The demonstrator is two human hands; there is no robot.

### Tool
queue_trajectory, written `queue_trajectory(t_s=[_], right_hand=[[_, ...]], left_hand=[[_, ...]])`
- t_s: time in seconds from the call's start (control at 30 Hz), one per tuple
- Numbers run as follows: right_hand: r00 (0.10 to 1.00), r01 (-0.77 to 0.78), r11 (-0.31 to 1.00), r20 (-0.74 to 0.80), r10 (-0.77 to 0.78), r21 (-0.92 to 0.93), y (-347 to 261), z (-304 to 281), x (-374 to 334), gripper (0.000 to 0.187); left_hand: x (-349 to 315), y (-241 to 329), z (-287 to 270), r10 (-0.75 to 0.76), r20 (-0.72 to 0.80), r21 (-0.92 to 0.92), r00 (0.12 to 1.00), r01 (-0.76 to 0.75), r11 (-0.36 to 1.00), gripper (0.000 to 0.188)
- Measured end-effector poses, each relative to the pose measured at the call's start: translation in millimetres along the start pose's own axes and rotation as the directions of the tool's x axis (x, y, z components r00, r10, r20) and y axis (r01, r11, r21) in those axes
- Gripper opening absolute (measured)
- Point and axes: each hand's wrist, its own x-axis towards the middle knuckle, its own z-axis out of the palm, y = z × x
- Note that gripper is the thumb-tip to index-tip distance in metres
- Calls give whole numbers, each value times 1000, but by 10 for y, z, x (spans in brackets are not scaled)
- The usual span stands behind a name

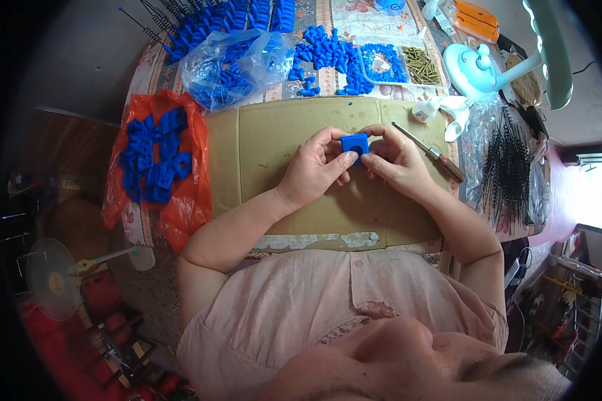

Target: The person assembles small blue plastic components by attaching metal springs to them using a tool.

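Between my two hands, above the cardboard sheet [281,194], is a small blue plastic block [354,142] with a round dark hole in its face. My left hand [318,164] pinches it from the left, thumb at its lower edge. From the right, my right hand [398,160] grips the same block with thumb and fingers. The block's back and some fingertips are hidden. A screwdriver [431,154] with a brown handle lies on the cardboard just right of my right hand. Beyond it sits a small white bottle [427,110].
At left, an orange-red bag [194,194] holds several blue plastic parts [155,154]. Farther back are a clear bag [237,67] of blue pieces, loose blue pieces [328,53] and a tray [418,85] with brass-coloured screws. A pale lamp [478,70] and black coiled wires [505,160] stand right.
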Motion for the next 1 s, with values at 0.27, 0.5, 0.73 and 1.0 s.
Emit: queue_trajectory(t_s=[0.27, 0.5, 0.73, 1.0], right_hand=[[1000, 27, 999, 4, -27, 18, 20, 13, -14, 34], [1000, 19, 1000, -5, -19, 7, 28, 22, -12, 30], [998, 13, 1000, -57, -12, 20, 39, 30, -2, 23], [999, -14, 999, -47, 12, -46, 6, 53, -24, 19]], left_hand=[[8, 13, -15, -16, 34, -65, 999, 18, 998, 23], [2, 28, -7, -23, 38, -58, 999, 25, 998, 22], [-8, 30, 36, -18, 15, -39, 1000, 18, 999, 16], [-12, -3, 28, 23, -3, -41, 1000, -23, 999, 18]])
